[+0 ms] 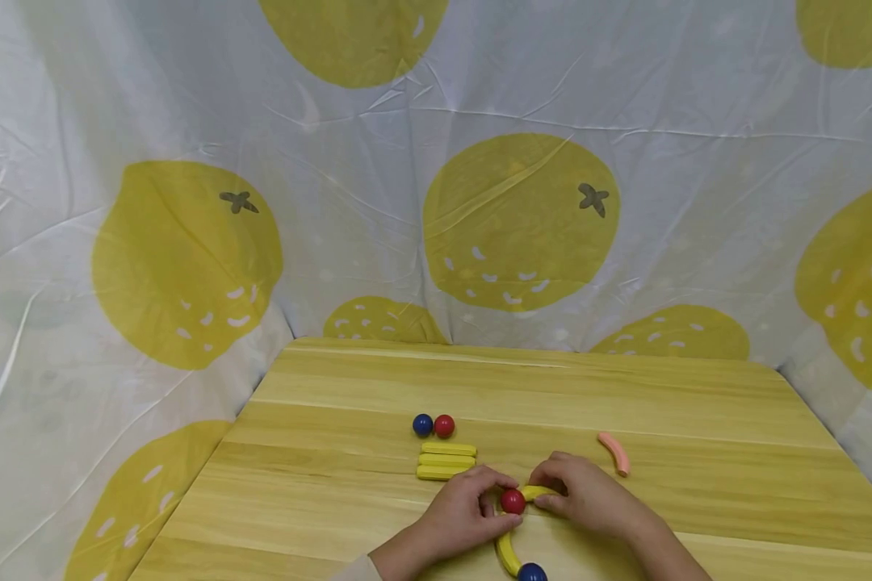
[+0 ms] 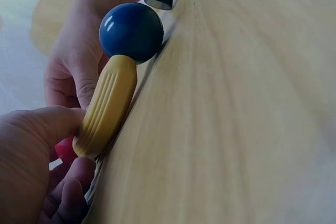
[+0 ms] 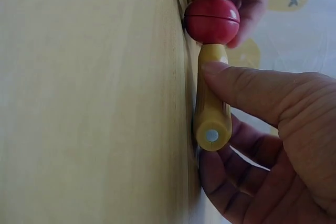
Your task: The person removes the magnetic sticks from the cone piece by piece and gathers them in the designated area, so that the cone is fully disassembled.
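Observation:
My left hand (image 1: 463, 510) pinches a red ball (image 1: 512, 501) between thumb and fingers. With thumb and fingertips, my right hand (image 1: 589, 496) holds a short curved yellow rod (image 3: 210, 93), one end right at the red ball. The rod's other end faces the right wrist camera and shows a small pale disc (image 3: 212, 135). From the red ball a second curved yellow rod (image 1: 507, 555) runs toward the near side, its ridged side plain in the left wrist view. A blue ball (image 2: 131, 32) sits at that rod's end.
Beyond the left hand lie several straight yellow rods (image 1: 446, 461) side by side. Behind them a blue ball (image 1: 423, 425) and another red ball (image 1: 444, 426) stand together. A curved pink rod (image 1: 614, 454) lies right of the right hand on the wooden table (image 1: 320, 452).

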A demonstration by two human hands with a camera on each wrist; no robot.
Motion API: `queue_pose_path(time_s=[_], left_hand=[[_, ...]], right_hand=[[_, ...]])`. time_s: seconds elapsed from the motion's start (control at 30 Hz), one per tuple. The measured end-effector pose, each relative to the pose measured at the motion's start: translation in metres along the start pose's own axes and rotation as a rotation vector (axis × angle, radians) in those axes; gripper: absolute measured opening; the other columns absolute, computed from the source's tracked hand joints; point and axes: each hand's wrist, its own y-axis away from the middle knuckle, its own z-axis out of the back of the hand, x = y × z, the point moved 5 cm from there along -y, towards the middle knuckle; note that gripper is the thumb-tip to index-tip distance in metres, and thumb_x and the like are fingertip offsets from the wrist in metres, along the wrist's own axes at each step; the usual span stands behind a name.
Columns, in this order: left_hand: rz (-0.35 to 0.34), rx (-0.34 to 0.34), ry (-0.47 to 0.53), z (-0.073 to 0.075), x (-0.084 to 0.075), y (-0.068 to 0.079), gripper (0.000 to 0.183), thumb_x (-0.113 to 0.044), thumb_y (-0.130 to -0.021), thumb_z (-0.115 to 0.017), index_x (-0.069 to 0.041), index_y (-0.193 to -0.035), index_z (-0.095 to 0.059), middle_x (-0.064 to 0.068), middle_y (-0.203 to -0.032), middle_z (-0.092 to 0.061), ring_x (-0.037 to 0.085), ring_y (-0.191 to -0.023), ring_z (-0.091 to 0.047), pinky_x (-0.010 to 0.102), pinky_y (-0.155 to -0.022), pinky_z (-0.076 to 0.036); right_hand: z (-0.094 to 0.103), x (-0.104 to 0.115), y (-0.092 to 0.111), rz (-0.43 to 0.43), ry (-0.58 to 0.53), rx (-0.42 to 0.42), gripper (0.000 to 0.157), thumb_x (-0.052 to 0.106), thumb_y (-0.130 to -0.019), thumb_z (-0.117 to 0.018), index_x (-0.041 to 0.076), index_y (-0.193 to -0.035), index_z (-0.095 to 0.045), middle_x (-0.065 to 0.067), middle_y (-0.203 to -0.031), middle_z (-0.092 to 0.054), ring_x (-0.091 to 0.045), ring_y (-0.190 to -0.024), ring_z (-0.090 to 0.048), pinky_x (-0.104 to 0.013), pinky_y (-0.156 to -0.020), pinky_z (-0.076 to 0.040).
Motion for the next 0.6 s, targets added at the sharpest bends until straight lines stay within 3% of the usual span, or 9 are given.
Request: queue_pose_path(time_s=[0.27, 0.6], left_hand=[[-0.014, 0.001, -0.056, -0.0001, -0.0003, -0.0001, 0.029, -0.035, -0.094, -0.075, -0.018, -0.118, -0.071, -0.010, -0.097, -0.065, -0.012, -0.066, -0.047, 0.012, -0.059, -0.046], [0.004, 0.005, -0.025, -0.0012, 0.0014, 0.0000, 0.027, -0.034, -0.094, -0.076, -0.019, -0.116, -0.070, -0.010, -0.096, -0.064, -0.011, -0.066, -0.048, 0.012, -0.058, -0.047]], right_hand=[[0.0002, 0.0022, -0.0001, 0.011, 0.010, -0.007, 0.015, 0.028, -0.093, -0.075, 0.021, -0.106, -0.072, 0.013, -0.096, -0.063, 0.005, -0.084, -0.056, -0.021, -0.073, -0.051], [-0.0011, 0.0000, -0.0014, -0.008, -0.001, -0.009, 0.013, 0.026, -0.093, -0.076, 0.020, -0.103, -0.072, 0.013, -0.092, -0.063, 0.006, -0.082, -0.056, -0.021, -0.071, -0.051]])
